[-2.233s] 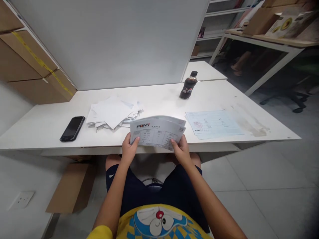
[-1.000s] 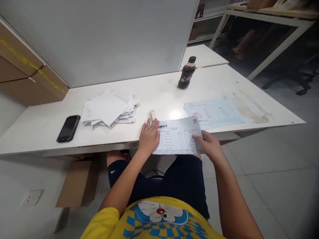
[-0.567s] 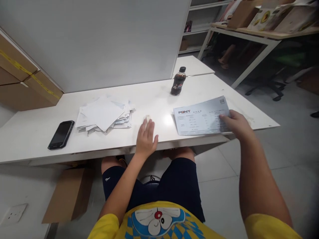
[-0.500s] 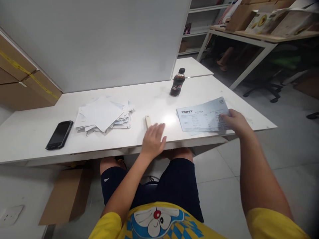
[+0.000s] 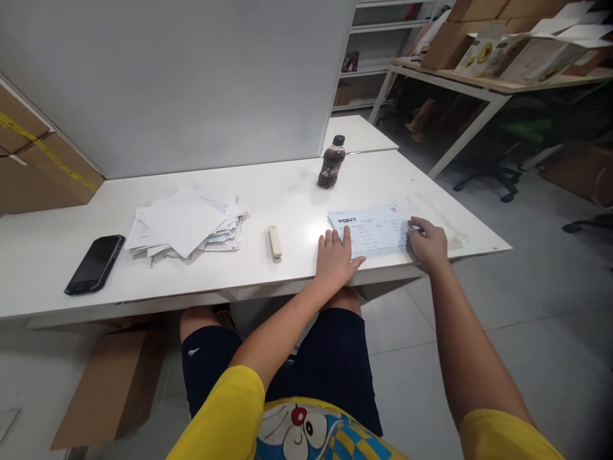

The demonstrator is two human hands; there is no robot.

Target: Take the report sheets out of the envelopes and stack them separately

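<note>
A pale blue printed sheet (image 5: 374,230) lies flat on the white table (image 5: 297,191) near its front right edge. My left hand (image 5: 336,258) rests open on the sheet's near left corner, fingers stretched flat. My right hand (image 5: 429,240) lies at the sheet's right edge, fingers bent down onto the paper. A small cream stapler (image 5: 274,243) lies on the table to the left of my left hand.
A loose pile of white papers (image 5: 184,223) sits left of centre, with a black phone (image 5: 94,264) further left. A dark cola bottle (image 5: 331,162) stands behind the sheet. Cardboard boxes (image 5: 33,160) flank the left; a white partition (image 5: 191,76) backs the table.
My right hand carried the printed sheet from in front of me to the right and laid it on the table. My left hand let go, then moved right onto the sheet's corner.
</note>
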